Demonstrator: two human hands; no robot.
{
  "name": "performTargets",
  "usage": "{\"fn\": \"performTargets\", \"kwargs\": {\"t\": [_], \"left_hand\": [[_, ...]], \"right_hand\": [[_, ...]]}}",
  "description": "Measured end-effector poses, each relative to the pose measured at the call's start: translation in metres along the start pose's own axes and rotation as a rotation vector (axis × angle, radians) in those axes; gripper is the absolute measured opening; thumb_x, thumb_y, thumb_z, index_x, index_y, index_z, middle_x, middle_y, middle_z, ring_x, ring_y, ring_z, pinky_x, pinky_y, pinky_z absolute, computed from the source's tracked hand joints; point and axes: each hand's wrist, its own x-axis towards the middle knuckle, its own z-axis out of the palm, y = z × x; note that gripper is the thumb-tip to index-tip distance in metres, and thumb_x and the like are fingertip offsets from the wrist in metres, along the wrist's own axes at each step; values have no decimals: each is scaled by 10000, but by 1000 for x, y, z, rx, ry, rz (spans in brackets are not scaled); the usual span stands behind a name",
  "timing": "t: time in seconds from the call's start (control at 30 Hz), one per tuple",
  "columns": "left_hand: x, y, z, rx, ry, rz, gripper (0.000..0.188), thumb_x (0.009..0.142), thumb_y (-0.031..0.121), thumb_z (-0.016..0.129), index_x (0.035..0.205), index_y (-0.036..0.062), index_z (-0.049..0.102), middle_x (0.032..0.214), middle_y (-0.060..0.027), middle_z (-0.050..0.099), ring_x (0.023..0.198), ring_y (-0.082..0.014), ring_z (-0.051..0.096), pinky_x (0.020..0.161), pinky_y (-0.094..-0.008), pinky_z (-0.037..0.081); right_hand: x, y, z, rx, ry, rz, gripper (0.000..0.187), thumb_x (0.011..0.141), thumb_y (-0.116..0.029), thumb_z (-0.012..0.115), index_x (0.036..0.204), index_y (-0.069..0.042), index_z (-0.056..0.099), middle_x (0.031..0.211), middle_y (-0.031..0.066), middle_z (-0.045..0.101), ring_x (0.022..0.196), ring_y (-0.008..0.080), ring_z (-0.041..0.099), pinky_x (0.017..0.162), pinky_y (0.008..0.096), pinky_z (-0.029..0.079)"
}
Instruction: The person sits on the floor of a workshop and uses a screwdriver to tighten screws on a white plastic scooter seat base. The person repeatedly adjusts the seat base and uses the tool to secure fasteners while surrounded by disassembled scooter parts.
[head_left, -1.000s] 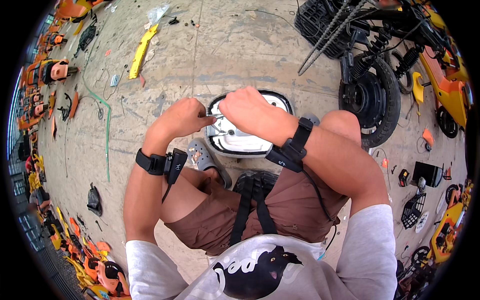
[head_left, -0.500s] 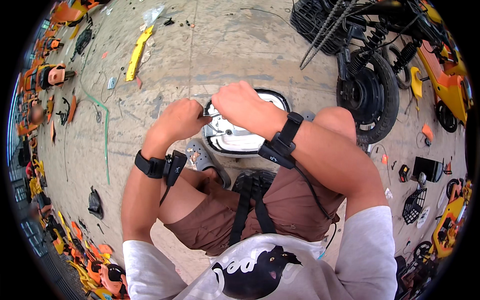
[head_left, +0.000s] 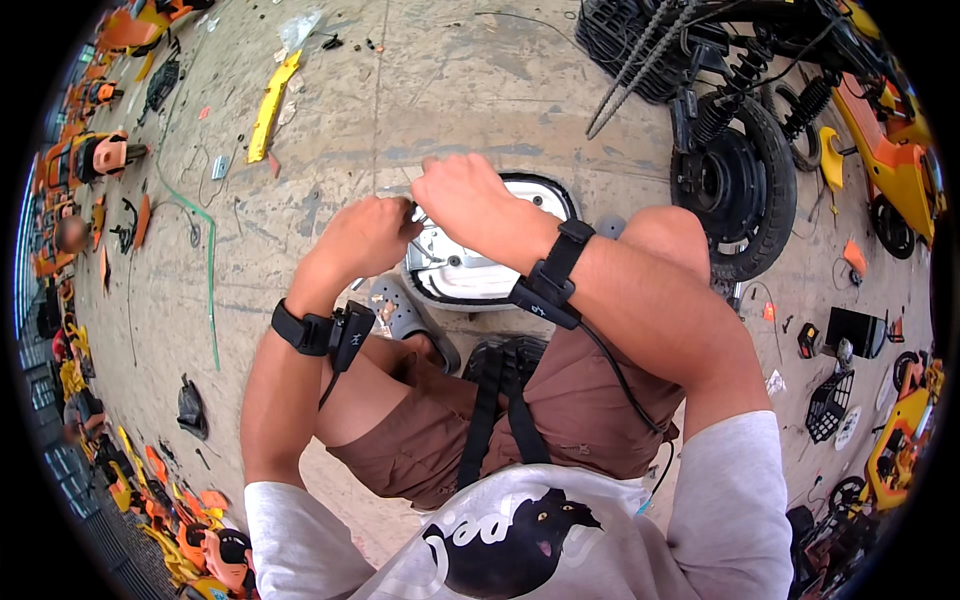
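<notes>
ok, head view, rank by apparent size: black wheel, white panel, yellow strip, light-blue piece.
1. Black wheel and white panel: too close to rank; the right hand covers part of the panel.
2. Yellow strip
3. Light-blue piece

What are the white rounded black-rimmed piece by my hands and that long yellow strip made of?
White rounded black-rimmed piece: probably satin plastic, given its smooth, pale sheen. Long yellow strip: likely satin plastic, from even bright colour; possibly painted metal.
</notes>
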Motion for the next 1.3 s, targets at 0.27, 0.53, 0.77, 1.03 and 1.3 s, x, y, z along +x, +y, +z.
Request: {"fn": "performTargets", "kwargs": {"t": [0.27, 0.53, 0.77, 1.03, 1.3], "left_hand": [[0, 6, 4, -167, -82, 7, 349, 846, 59, 527, 1181, -35, 543, 808, -263, 657, 686, -392, 649, 640, -481, 513], [3, 6, -9, -480, -169, -178, 449, 811, -9, 455, 1256, -53, 497, 761, -221, 671, 531, -295, 666, 454, -362, 547], [3, -10, -16, -457, -175, -208, 290, 820, 23, 521, 1065, -120, 582, 758, -196, 673, 560, -249, 677, 458, -330, 555], [0, -26, -19, -517, -329, -105, 281, 882, 69, 548, 1051, -153, 586, 820, -195, 682, 685, -224, 699, 540, -331, 592], [-2, -21, -20, -565, -378, -158, 331, 873, 34, 545, 1161, -129, 522, 899, -201, 686, 736, -250, 711, 563, -339, 605]], "right_hand": [[3, 5, 1, 67, -113, 77, 141, 695, -76, 673, 824, -18, 675, 722, 179, 668, 725, 344, 683, 601, 438, 531], [7, -6, -8, 208, -106, 206, 226, 742, -213, 630, 798, 3, 666, 730, 215, 667, 717, 399, 664, 634, 462, 531], [11, -11, -27, 236, -414, 258, 309, 756, -291, 604, 842, -23, 733, 848, 199, 703, 846, 346, 686, 744, 427, 533], [10, -16, -23, 372, -517, 248, 407, 744, -363, 650, 848, 25, 712, 860, 221, 695, 847, 375, 674, 773, 422, 539], [0, -19, -13, 417, -457, 132, 656, 703, -444, 662, 1005, 134, 597, 814, 270, 666, 782, 404, 665, 720, 458, 539]]}}
